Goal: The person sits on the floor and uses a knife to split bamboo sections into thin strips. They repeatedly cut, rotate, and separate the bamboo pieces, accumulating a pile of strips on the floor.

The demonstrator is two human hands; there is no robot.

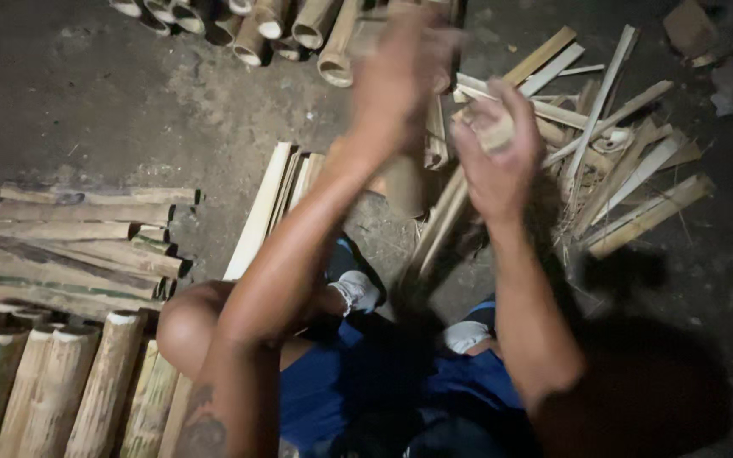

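**Splitting a short bamboo section between two raised hands**

The right hand [495, 161] has its fingers [515, 114] curled around the top of a short, pale tan bamboo section [406, 182], which stands roughly upright over the dirt floor [86, 102], just ahead of the knees. Only the rounded end shows above the knuckles, and the tube drops below the palm. The left hand [400, 72] is raised higher and badly blurred; its fingers look wrapped around something blocky and tan, but I cannot tell what it is, or how firm the grip is.

As I judge it, the work goes best if the right fingers stay low on the rim and clear of the spot beneath the left hand, with the tube kept plumb so the grain parts straight rather than running out to one side. Bamboo splits cleanly along its fibres, so a light, centred blow should serve better than force.

Beyond the right fingertips lies a loose heap of flat, pale split bamboo slats [612, 161], splintery and crossed at all angles, with dry fibre among them. Beside the left wrist a neater bundle of long cream slats [269, 208] rests on edge. Past the left fingers stands a row of hollow round bamboo tubes [256, 21], open ends up. Far to the left lie stacked half-round greenish-brown bamboo lengths [78, 246], and smooth whole poles [53, 382] with white-dusted cut ends.
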